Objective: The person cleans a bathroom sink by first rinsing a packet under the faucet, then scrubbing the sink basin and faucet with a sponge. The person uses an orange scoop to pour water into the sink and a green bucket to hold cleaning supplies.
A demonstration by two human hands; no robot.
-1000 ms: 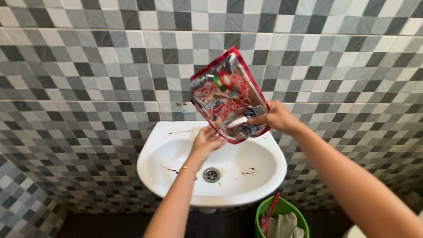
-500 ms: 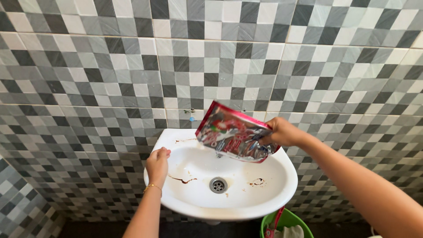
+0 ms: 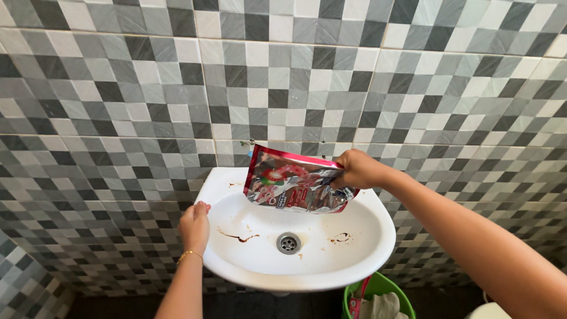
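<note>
The right hand point(image 3: 358, 170) pinches the pouch point(image 3: 293, 186) by one corner, flat over the back of the sink point(image 3: 378, 221). The left hand point(image 3: 194, 224) rests curled on the rim, holding nothing. That grip looks thin; it might slip into the brown stains point(image 3: 236, 237)

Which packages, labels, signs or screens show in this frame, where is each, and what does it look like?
Crinkled foil pouch with red edges and red, green and white printed artwork: held tipped on its side over the back of the white wall-mounted basin, gripped at its right end by the right hand.
No signs, screens or other packages are visible.
</note>
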